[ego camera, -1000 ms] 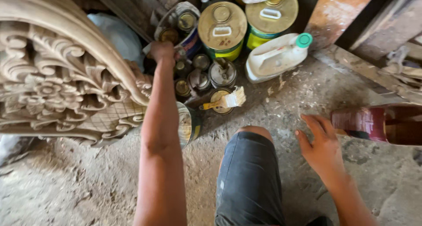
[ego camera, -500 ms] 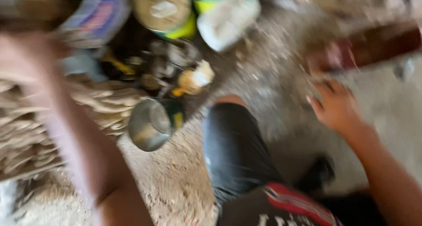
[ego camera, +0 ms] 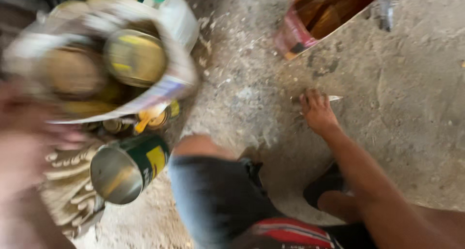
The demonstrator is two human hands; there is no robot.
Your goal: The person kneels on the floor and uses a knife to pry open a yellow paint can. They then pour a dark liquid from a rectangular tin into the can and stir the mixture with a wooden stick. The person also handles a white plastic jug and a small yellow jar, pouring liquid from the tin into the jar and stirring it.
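1. Left hand [ego camera: 24,133], blurred, lifts a wide container of small tins [ego camera: 104,65]; grip cannot be told.
2. Right hand [ego camera: 317,111] rests flat and empty on the floor [ego camera: 397,133].
3. Next move calls for steady carriage.

Left hand [ego camera: 24,133] lifts a tub [ego camera: 169,84] with cans [ego camera: 135,58] inside, above a tipped tin [ego camera: 128,169]. Knee [ego camera: 203,181] sits centre; right hand [ego camera: 317,113] presses the floor [ego camera: 411,108], carton [ego camera: 329,16] beyond.
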